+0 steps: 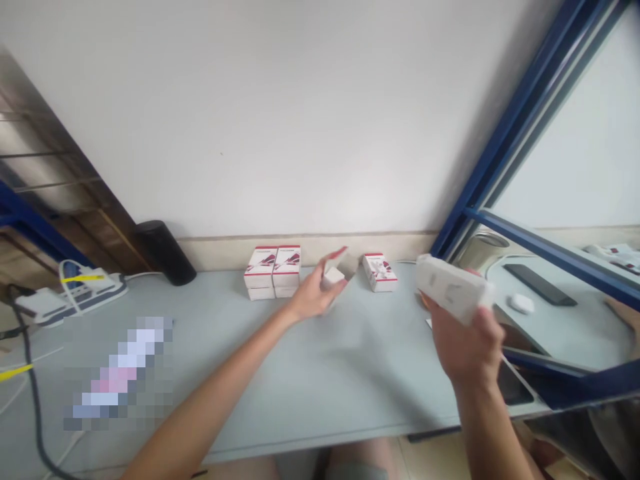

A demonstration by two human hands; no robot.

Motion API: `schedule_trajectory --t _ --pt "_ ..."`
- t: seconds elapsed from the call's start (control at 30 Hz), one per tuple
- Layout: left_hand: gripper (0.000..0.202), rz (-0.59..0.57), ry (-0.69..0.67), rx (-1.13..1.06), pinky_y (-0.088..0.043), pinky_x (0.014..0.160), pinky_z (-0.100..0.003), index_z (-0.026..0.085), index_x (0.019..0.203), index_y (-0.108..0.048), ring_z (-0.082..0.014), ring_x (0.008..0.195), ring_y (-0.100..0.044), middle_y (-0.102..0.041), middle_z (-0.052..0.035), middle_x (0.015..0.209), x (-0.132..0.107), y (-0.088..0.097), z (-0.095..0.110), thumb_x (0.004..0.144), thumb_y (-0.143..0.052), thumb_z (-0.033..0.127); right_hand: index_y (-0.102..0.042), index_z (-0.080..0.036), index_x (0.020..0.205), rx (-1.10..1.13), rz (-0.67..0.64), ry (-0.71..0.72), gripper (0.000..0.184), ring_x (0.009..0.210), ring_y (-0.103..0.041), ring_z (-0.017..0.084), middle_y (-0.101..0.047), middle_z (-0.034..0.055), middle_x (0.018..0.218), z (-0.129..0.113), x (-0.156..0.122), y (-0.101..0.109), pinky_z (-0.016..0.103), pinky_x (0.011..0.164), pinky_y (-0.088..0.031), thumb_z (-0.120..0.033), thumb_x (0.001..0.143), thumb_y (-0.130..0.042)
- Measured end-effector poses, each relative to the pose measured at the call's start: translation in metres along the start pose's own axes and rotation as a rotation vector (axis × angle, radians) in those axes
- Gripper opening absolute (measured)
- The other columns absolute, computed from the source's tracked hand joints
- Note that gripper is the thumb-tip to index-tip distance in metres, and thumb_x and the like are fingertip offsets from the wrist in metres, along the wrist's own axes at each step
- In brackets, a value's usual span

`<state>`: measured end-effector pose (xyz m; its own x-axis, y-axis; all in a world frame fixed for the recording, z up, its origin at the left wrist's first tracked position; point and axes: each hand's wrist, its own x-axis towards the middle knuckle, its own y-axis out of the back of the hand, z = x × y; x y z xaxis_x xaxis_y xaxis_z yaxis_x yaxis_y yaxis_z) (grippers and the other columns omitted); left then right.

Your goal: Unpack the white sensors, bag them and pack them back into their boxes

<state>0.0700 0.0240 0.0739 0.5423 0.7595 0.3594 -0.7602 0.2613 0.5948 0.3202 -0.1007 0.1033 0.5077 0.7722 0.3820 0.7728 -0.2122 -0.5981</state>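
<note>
My left hand [314, 295] reaches far across the pale table [310, 393] and is closed on a small open white and red box [339, 268], its flap up. A stack of matching red and white boxes [273, 272] stands just left of it by the wall. One more such box [380, 272] lies to its right. My right hand [467, 343] is raised near the table's right side, fingers wrapped round a white oblong device [453, 288].
A black cylinder [164, 252] leans at the back left. A white power strip with cables [70, 293] lies at the far left. A blue metal frame [520, 133] bounds the right side; beyond it lie a dark phone [539, 285], a white mouse [523, 303] and another person's hand [625, 313].
</note>
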Motion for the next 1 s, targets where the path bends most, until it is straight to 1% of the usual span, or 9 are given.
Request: schedule_trajectory --t 0.1,0.17,0.27,0.33,0.47,0.57,0.67,0.87,1.0 --pt "0.071 0.169 0.077 -0.280 -0.030 0.126 -0.046 0.026 0.164 -0.022 -0.0289 0.152 -0.038 -0.051 -0.0123 0.157 -0.022 0.012 0.000 0.105 -0.049 0.054 -0.056 -0.032 0.124 -0.147 -0.316 0.081 0.060 0.142 -0.053 0.032 -0.059 0.0085 0.148 0.021 0.001 -0.043 0.056 0.117 -0.041 -0.046 0.075 -0.087" --pt "0.077 0.201 0.118 -0.372 -0.031 0.125 -0.048 0.027 0.164 -0.020 -0.0310 0.152 -0.039 -0.049 -0.0130 0.158 -0.037 0.015 -0.003 0.102 -0.055 0.056 -0.053 -0.032 0.123 -0.225 -0.517 0.091 0.058 0.142 -0.052 0.032 -0.054 0.0101 0.154 0.038 -0.001 -0.075 0.055 0.114 -0.045 -0.046 0.077 -0.086" --pt "0.084 0.212 0.140 -0.481 -0.040 0.119 -0.052 0.025 0.161 -0.026 -0.0356 0.141 -0.053 -0.056 -0.0158 0.152 -0.058 0.019 -0.007 0.095 -0.063 0.060 -0.051 -0.031 0.123 -0.449 -0.634 0.118 0.052 0.140 -0.053 0.031 -0.051 0.0116 0.154 0.061 -0.007 -0.110 0.054 0.112 -0.047 -0.042 0.082 -0.082" --pt "0.088 0.236 0.146 -0.514 -0.042 0.118 -0.054 0.024 0.160 -0.029 -0.0378 0.138 -0.055 -0.057 -0.0173 0.150 -0.069 0.020 -0.011 0.091 -0.068 0.062 -0.053 -0.031 0.122 -0.647 -0.672 0.219 0.051 0.142 -0.049 0.033 -0.048 0.0119 0.155 0.074 -0.010 -0.121 0.058 0.115 -0.043 -0.040 0.081 -0.083" --pt "0.081 0.310 0.193 -0.612 -0.044 0.114 -0.054 0.024 0.161 -0.028 -0.0363 0.137 -0.056 -0.057 -0.0173 0.150 -0.080 0.020 -0.017 0.096 -0.060 0.061 -0.056 -0.031 0.121 -0.877 -0.741 0.430 0.051 0.144 -0.044 0.037 -0.043 0.0125 0.156 0.090 -0.012 -0.117 0.062 0.115 -0.040 -0.040 0.080 -0.084" --pt "0.070 0.249 0.249 -0.811 -0.057 0.093 -0.047 0.028 0.159 -0.029 -0.0296 0.105 -0.072 -0.069 -0.0135 0.130 -0.079 0.016 -0.016 0.100 -0.053 0.058 -0.054 -0.031 0.123 -0.903 -0.724 0.398 0.051 0.146 -0.042 0.037 -0.041 0.0129 0.156 0.098 -0.010 -0.109 0.062 0.116 -0.039 -0.039 0.082 -0.082" --pt "0.066 0.183 0.251 -0.904 -0.058 0.084 -0.042 0.033 0.159 -0.027 -0.0244 0.090 -0.073 -0.072 -0.0100 0.122 -0.077 0.013 -0.012 0.102 -0.052 0.056 -0.053 -0.031 0.124 -0.932 -0.715 0.351 0.049 0.148 -0.039 0.037 -0.039 0.0118 0.158 0.104 -0.008 -0.102 0.063 0.118 -0.037 -0.035 0.083 -0.080" --pt "0.070 0.161 0.252 -0.747 -0.053 0.095 -0.047 0.029 0.161 -0.020 -0.0272 0.096 -0.072 -0.074 -0.0077 0.105 -0.079 0.014 -0.006 0.104 -0.048 0.058 -0.053 -0.032 0.126 -0.908 -0.746 0.282 0.048 0.149 -0.036 0.037 -0.036 0.0099 0.160 0.109 -0.009 -0.095 0.063 0.119 -0.034 -0.038 0.085 -0.077" --pt "0.068 0.188 0.234 -0.678 -0.049 0.101 -0.048 0.030 0.160 -0.020 -0.0294 0.113 -0.068 -0.068 -0.0115 0.132 -0.078 0.015 -0.008 0.104 -0.046 0.060 -0.054 -0.033 0.126 -0.879 -0.726 0.261 0.045 0.149 -0.035 0.037 -0.037 0.0084 0.159 0.112 -0.015 -0.094 0.061 0.118 -0.034 -0.040 0.087 -0.076"
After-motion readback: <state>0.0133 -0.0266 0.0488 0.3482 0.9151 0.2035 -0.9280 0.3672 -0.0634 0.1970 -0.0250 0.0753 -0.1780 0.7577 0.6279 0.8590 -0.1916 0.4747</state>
